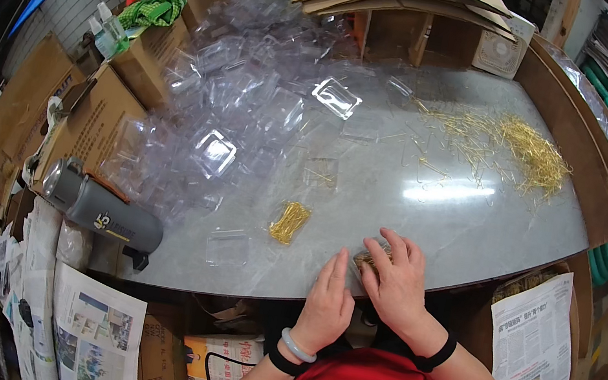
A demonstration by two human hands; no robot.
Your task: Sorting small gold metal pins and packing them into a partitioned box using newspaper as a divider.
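Note:
At the table's near edge, my right hand (pixel 399 283) bends its fingers over a small clear plastic box (pixel 365 262) with thin metal pieces inside, gripping it. Part of the box is hidden under the fingers. My left hand (pixel 327 305) is beside it on the left, fingers stretched out side by side, with nothing visible in it. Farther left lies a clear box packed with gold wire hooks (pixel 289 223). Beyond that is a clear plastic box (pixel 320 172) showing few or no hooks.
Clear plastic boxes (pixel 248 93) heap up across the grey table's left (pixel 366 200). Loose gold hooks (pixel 528 155) pile at the far right, by a cardboard wall (pixel 575 137). A grey bottle (pixel 110 211) lies at the left edge. Cardboard shelving (pixel 396 37) stands at the back.

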